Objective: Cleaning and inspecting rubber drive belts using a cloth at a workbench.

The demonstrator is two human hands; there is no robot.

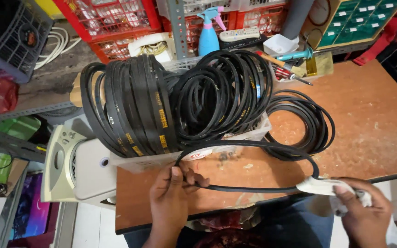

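My left hand (173,195) grips one end of a black rubber belt (249,146) that loops out over the brown table (373,124). My right hand (361,209) holds a white cloth (320,186) wrapped around the belt's other end, near the table's front edge. Just beyond my hands stands a white plastic basket (253,134) packed with several upright black belts (134,105), some with yellow markings.
More black belts (309,119) lie coiled flat on the table to the right of the basket. Behind are a blue spray bottle (208,34), a screwdriver (295,56), red crates (111,20) and a green drawer box (364,20). A white appliance (76,165) stands left of the table.
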